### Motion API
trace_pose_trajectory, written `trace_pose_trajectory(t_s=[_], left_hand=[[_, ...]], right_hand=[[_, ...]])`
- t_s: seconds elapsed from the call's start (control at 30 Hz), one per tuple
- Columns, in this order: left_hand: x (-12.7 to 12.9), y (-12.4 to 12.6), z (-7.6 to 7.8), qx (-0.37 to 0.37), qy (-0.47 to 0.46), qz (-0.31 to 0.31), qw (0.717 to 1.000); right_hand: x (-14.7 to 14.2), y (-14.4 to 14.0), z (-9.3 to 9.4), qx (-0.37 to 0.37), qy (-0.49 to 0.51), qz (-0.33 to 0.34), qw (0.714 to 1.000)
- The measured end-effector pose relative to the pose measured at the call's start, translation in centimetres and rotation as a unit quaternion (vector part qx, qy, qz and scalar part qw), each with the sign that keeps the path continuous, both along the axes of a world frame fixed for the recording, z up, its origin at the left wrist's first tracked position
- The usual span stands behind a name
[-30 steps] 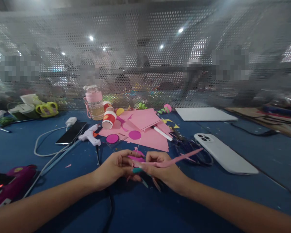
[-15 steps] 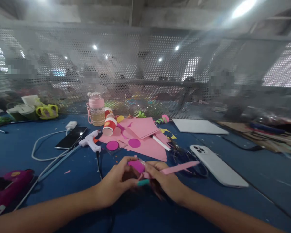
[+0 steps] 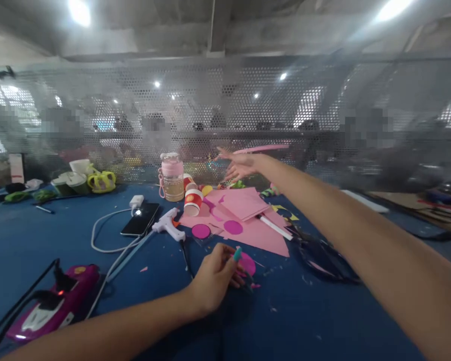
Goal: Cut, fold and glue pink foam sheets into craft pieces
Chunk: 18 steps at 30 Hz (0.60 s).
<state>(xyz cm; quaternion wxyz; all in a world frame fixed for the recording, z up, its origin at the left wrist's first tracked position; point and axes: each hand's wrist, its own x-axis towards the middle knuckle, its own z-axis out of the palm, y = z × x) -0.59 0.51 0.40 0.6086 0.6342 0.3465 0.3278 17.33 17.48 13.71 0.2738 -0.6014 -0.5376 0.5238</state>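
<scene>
Blue table surface looks like matt cloth or felt, dotted with paper scraps. The pink sheets are matt craft paper or thin foam, smooth and flat; the magenta discs share that dull finish. The magenta piece under the left hand looks the same soft, matt stock, and the thin pink strip at the right hand is flexible paper or foam. The white glue gun is smooth plastic; the magenta glue gun is glossy plastic. The phone screen shines like glass. The bottle is clear plastic with a pink cap. The screen behind is perforated metal, dull grey.
</scene>
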Motion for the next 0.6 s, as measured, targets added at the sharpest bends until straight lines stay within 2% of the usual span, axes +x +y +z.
trace_pose_trajectory(t_s=[0.03, 0.1, 0.2, 0.23, 0.3, 0.33, 0.43, 0.5, 0.6], left_hand=[[-0.1, 0.0, 0.0, 0.003, 0.001, -0.002, 1.000], [-0.2, 0.0, -0.1, 0.017, 0.011, -0.008, 1.000], [-0.4, 0.0, -0.3, 0.048, 0.027, -0.025, 0.998], [-0.5, 0.0, -0.3, 0.056, 0.032, -0.028, 0.998], [-0.6, 0.0, -0.4, 0.064, 0.044, -0.027, 0.997], [-0.6, 0.0, -0.4, 0.064, 0.049, -0.025, 0.996], [-0.5, -0.2, -0.2, 0.047, 0.039, -0.029, 0.998], [-0.3, -0.2, 0.0, 0.043, 0.035, -0.032, 0.998], [-0.1, -0.3, 0.3, 0.058, 0.058, -0.035, 0.996]], right_hand=[[0.0, 0.9, 0.3, -0.043, -0.068, 0.019, 0.997], [-0.1, 1.7, 0.2, -0.114, -0.126, 0.059, 0.984], [0.0, 0.9, -1.2, -0.188, -0.136, 0.163, 0.959], [0.3, 0.3, -1.8, -0.185, -0.142, 0.189, 0.954], [1.4, -0.9, -3.2, -0.108, -0.185, 0.182, 0.960], [2.1, -1.5, -3.9, -0.036, -0.217, 0.156, 0.963], [4.1, -3.3, -6.0, 0.085, -0.263, 0.094, 0.956], [5.0, -4.6, -7.5, 0.158, -0.304, 0.049, 0.938], [5.5, -6.5, -9.7, 0.270, -0.376, 0.008, 0.886]])
